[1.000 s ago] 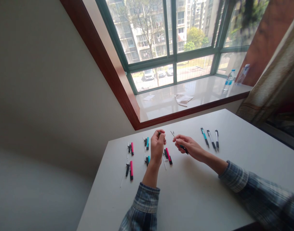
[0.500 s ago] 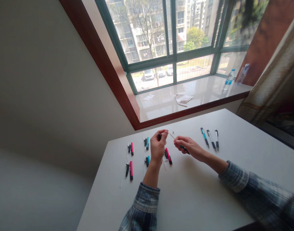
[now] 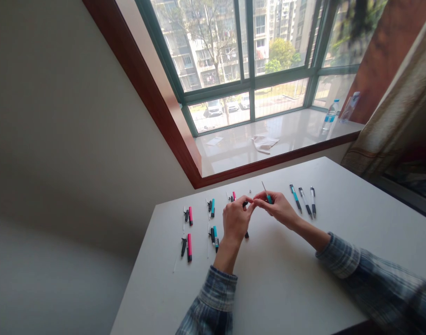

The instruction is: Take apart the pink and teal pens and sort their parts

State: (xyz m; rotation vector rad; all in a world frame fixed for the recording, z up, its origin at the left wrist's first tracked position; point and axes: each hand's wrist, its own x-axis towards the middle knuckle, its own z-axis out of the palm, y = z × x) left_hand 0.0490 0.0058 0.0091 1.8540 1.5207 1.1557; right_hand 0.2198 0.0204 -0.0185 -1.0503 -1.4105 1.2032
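Over the white table (image 3: 286, 274), my left hand (image 3: 236, 218) and my right hand (image 3: 281, 211) meet at the fingertips. My left hand is closed in a pinch, with a black pen part (image 3: 246, 204) partly showing at its fingers. Closed in my right hand is a teal pen barrel (image 3: 269, 199), and a thin pen refill (image 3: 264, 187) points up beside it. Whatever lies between the touching fingertips is hidden. Behind my left hand, a pink pen barrel (image 3: 234, 196) is partly covered.
Pen parts in small groups lie on the left, among them a pink barrel (image 3: 189, 247) and a teal barrel (image 3: 213, 207). To the right lie a teal pen (image 3: 296, 198) and two clear pens (image 3: 305, 203). A bottle (image 3: 330, 114) stands on the windowsill.
My hands have come together until the fingertips touch. The refill, earlier stretched between them, now points upward at my right hand. The teal barrel there has turned into view.
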